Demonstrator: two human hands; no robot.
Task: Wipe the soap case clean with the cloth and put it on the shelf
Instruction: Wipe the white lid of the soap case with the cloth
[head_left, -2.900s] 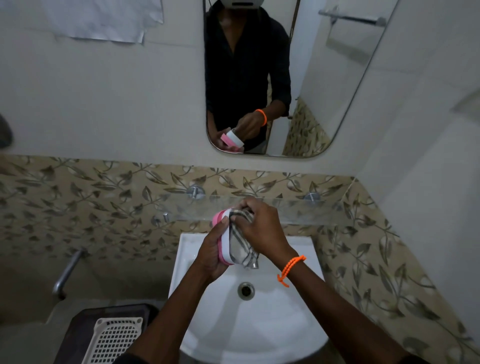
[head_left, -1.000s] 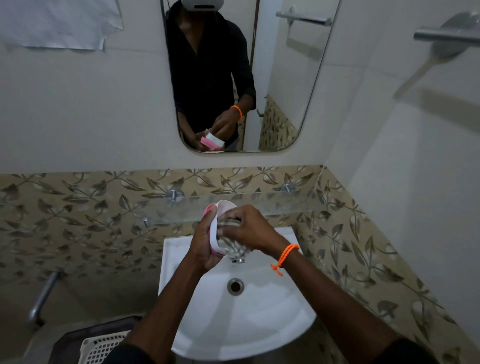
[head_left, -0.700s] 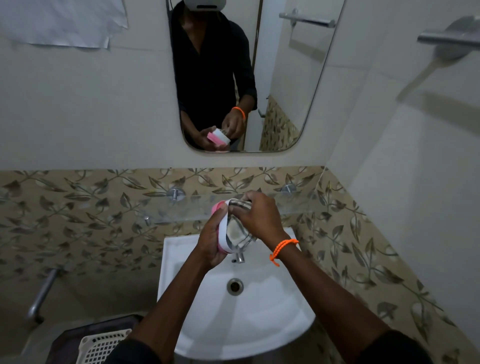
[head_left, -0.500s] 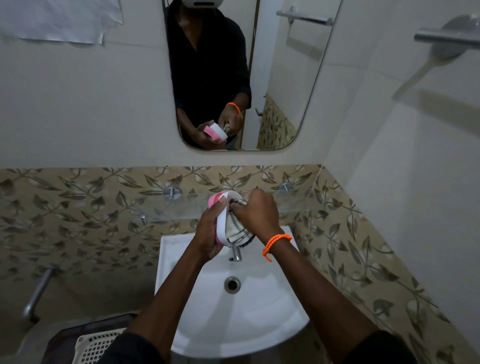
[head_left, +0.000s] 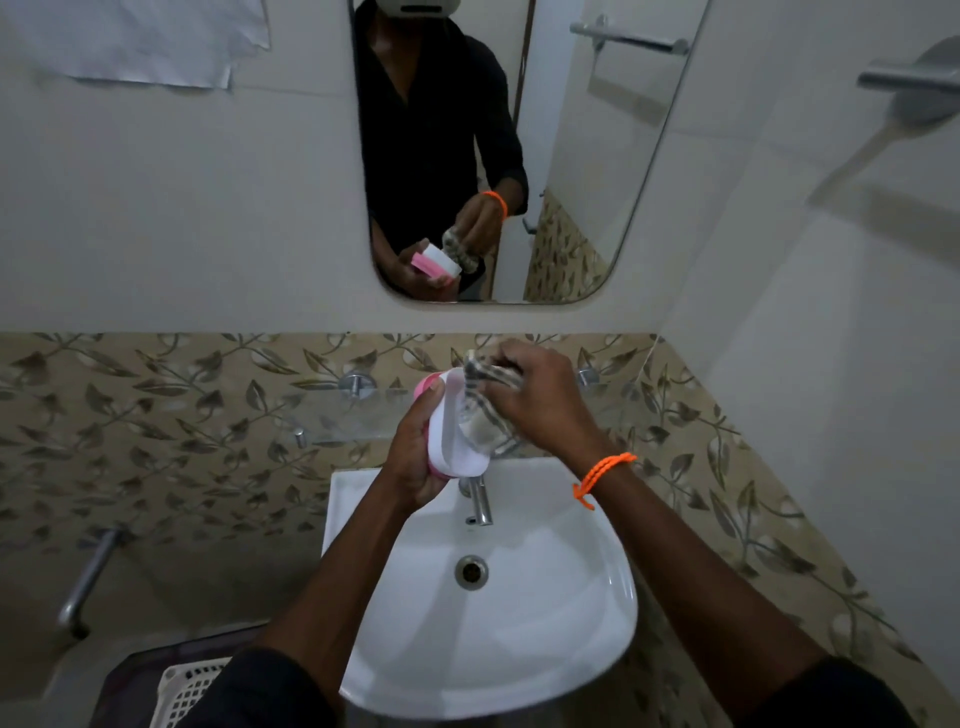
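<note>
My left hand (head_left: 413, 457) grips the pink and white soap case (head_left: 451, 436) on its edge, above the back of the sink. My right hand (head_left: 545, 400), with an orange band on the wrist, holds the striped cloth (head_left: 485, 400) bunched and pressed into the case's open side. The glass shelf (head_left: 358, 410) runs along the leaf-patterned wall just behind the hands; its middle is hidden by them.
A white sink (head_left: 545, 597) with a chrome tap (head_left: 480, 501) lies below the hands. A mirror (head_left: 571, 156) hangs above. A towel bar (head_left: 904, 78) sticks out at upper right. A white perforated basket (head_left: 187, 691) sits at lower left, near a metal pipe (head_left: 88, 582).
My right hand has rubbed the cloth up and down inside the case and now sits near its top edge. My left hand keeps the same grip.
</note>
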